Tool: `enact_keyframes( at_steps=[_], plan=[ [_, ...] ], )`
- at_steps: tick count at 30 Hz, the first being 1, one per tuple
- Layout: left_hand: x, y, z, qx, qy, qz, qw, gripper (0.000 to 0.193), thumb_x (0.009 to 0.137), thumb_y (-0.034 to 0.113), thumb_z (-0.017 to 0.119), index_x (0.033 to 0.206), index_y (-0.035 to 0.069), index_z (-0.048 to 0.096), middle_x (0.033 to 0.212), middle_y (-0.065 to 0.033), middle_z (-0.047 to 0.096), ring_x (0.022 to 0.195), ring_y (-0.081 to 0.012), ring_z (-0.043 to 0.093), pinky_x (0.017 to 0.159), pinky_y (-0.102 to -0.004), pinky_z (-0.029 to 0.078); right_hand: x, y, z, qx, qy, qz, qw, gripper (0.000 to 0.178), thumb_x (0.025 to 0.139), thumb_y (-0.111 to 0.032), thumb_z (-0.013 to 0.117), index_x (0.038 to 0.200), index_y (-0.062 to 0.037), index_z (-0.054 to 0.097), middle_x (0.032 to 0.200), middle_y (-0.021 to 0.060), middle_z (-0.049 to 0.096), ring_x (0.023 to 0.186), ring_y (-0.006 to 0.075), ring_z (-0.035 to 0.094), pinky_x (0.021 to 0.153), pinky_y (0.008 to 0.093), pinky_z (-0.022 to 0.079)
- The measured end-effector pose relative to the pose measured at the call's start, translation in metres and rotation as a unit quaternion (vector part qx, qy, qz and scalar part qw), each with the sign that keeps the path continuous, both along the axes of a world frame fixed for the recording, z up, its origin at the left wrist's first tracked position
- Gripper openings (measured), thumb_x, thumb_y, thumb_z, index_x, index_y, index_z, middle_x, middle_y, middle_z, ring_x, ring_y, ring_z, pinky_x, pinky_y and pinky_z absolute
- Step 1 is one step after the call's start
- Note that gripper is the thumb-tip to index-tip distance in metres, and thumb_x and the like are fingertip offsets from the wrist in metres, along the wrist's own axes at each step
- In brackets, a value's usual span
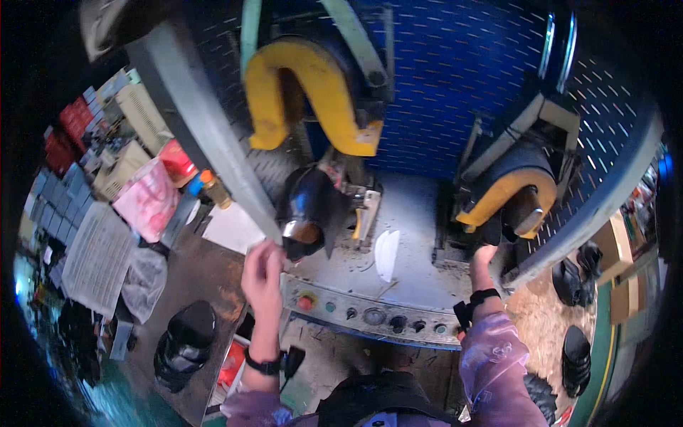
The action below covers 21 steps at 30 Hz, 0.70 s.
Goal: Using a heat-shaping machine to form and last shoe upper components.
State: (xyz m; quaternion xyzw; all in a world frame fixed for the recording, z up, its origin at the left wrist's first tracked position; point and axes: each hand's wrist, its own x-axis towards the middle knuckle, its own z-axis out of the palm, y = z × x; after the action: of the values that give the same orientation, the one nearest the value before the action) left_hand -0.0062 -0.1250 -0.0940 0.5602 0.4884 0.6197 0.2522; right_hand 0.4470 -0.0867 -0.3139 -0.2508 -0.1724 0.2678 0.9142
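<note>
A glossy black leather shoe upper (pixel 313 203) sits on the left station of a two-station machine, below a raised yellow U-shaped pad (pixel 306 89). Beside the upper's near left edge is my left hand (pixel 263 274), its fingers curled together; what they pinch, if anything, is blurred. My right hand (pixel 484 256) reaches to the right station, just under a smaller yellow curved pad (pixel 509 192). A dark piece (pixel 491 232) lies at its fingertips, and the fingers are mostly hidden there. Between the stations, a white oval sheet (pixel 387 255) rests on the machine bed.
A control panel (pixel 373 317) with knobs and a red button runs along the machine's front. Grey posts (pixel 206 128) flank the stations. Black shoe uppers (pixel 186 334) stand on the left table, with more black shoes (pixel 575 356) at right. An orange-capped bottle (pixel 215 191) stands at left.
</note>
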Motion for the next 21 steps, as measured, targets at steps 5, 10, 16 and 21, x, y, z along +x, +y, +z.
enact_keyframes(
  at_steps=[5,10,16,21],
  plan=[
    [0.032,0.068,0.03,0.119,0.197,-0.057,0.971,0.028,0.079,0.001,0.058,0.107,0.002,0.062,0.094,-0.011,0.06,0.078,-0.0247,0.061,0.066,-0.0309,0.048,0.128,-0.055,-0.049,-0.438,-0.257,-0.16,0.847,0.037,0.088,-0.026,0.055,0.111,0.0032,0.058,0.103,0.0105,0.063,0.088,0.0264,0.06,0.077,0.0355,0.048],
    [-0.017,0.012,0.035,0.162,0.304,0.015,0.939,0.023,0.076,-0.002,0.056,0.098,0.0,0.063,0.086,-0.0148,0.06,0.075,-0.0317,0.062,0.066,-0.0339,0.049,-0.072,-0.103,0.026,-0.401,-0.033,0.098,0.91,0.022,0.092,-0.034,0.051,0.102,-0.0147,0.052,0.082,-0.0012,0.054,0.075,0.0137,0.056,0.06,0.027,0.044],
    [-0.009,-0.079,0.011,0.253,0.366,-0.132,0.886,0.033,0.067,0.0,0.059,0.098,0.008,0.068,0.085,-0.0095,0.062,0.073,-0.0245,0.063,0.064,-0.0339,0.052,-0.2,-0.205,0.161,-0.263,-0.26,0.364,0.855,0.059,0.092,-0.05,0.045,0.128,-0.003,0.048,0.122,0.0113,0.056,0.116,0.0201,0.049,0.099,0.034,0.035],
    [0.037,-0.121,-0.035,0.208,0.345,-0.3,0.865,0.029,0.073,-0.001,0.058,0.098,0.009,0.067,0.088,-0.0093,0.062,0.075,-0.0248,0.063,0.065,-0.0341,0.052,-0.219,-0.268,0.165,-0.256,-0.163,0.491,0.816,0.02,0.085,-0.008,0.065,0.103,-0.0011,0.061,0.091,-0.0048,0.062,0.081,0.0025,0.052,0.074,0.0209,0.044]
  ],
)
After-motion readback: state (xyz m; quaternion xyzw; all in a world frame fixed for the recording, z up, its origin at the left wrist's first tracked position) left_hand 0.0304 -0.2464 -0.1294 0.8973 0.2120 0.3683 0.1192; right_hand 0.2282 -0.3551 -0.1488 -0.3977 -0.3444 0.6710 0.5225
